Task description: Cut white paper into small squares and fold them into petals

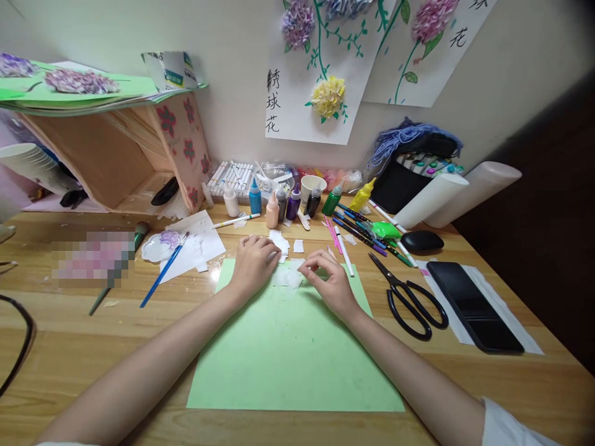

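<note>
A light green sheet of paper (297, 353) lies flat on the wooden table in front of me. Small thin white paper pieces (289, 278) overlap near its top edge, between my hands. My left hand (253, 263) rests at the sheet's upper left, fingers curled together, with the tips beside a torn white scrap (277, 240); what is under them, if anything, is hidden. At the right of the pieces, my right hand (331, 284) pinches thumb and forefinger together on a white paper piece, which is hard to see at the fingertips.
Black-handled scissors (409, 297) and a phone (474, 306) lie to the right. Paint bottles (294, 203), markers (231, 179) and pens (357, 230) line the back. A blue brush (162, 272) and a paint palette (155, 248) lie left, near a pink box (183, 148).
</note>
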A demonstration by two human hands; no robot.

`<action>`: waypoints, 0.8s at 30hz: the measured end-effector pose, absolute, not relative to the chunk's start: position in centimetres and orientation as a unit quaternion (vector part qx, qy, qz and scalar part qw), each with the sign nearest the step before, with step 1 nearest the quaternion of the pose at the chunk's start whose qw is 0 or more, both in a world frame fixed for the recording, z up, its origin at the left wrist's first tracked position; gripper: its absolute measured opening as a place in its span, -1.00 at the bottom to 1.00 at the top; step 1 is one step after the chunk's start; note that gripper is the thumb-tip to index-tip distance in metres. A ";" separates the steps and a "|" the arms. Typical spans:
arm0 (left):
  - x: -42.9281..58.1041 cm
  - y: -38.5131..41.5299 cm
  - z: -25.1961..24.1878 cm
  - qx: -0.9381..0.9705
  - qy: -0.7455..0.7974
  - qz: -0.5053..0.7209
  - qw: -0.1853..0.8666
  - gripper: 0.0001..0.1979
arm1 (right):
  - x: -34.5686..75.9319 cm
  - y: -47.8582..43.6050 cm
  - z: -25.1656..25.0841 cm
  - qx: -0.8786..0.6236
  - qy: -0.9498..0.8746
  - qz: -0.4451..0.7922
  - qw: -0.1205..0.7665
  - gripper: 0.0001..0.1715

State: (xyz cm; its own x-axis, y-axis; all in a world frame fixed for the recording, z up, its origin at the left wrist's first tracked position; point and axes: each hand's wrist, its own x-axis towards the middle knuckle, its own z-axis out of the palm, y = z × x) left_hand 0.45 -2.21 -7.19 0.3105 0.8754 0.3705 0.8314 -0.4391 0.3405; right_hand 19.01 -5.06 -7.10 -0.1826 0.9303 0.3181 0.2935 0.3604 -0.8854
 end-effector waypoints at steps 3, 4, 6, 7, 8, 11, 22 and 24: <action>0.3 -2.0 -7.2 0.811 0.523 0.258 0.037 -0.82 | 19.0 -5.0 -7.1 -0.451 -0.686 0.342 0.457 -0.84; 0.3 -2.0 -7.3 0.812 0.523 0.258 0.034 -0.83 | 19.1 -5.0 -7.2 -0.453 -0.686 0.340 0.457 -0.83; 0.4 -2.0 -7.3 0.812 0.522 0.260 0.028 -0.85 | 19.0 -5.0 -7.2 -0.458 -0.683 0.339 0.457 -0.82; 0.4 -2.1 -7.3 0.812 0.521 0.261 0.026 -0.85 | 19.0 -5.0 -7.2 -0.461 -0.681 0.339 0.457 -0.82; 0.4 -2.1 -7.3 0.813 0.519 0.265 0.025 -0.85 | 19.0 -5.0 -7.2 -0.463 -0.679 0.340 0.456 -0.81; 0.5 -2.2 -7.3 0.823 0.498 0.271 0.029 -0.85 | 19.0 -5.0 -7.3 -0.470 -0.673 0.344 0.456 -0.79; 0.5 -2.4 -7.0 0.720 0.510 0.433 0.187 -0.84 | 19.0 -5.0 -7.4 -0.490 -0.655 0.339 0.466 -0.82; 0.7 -2.7 -7.0 0.679 0.487 0.465 0.292 -0.83 | 19.0 -5.0 -7.4 -0.491 -0.646 0.353 0.467 -0.78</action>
State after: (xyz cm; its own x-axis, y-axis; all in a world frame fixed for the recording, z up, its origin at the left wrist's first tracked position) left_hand 0.71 -2.67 -7.01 0.0936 0.9330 0.3476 0.3900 -0.3555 0.8494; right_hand 19.01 -4.95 -7.44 -0.0832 0.9632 0.2554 0.3037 0.2686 -0.9141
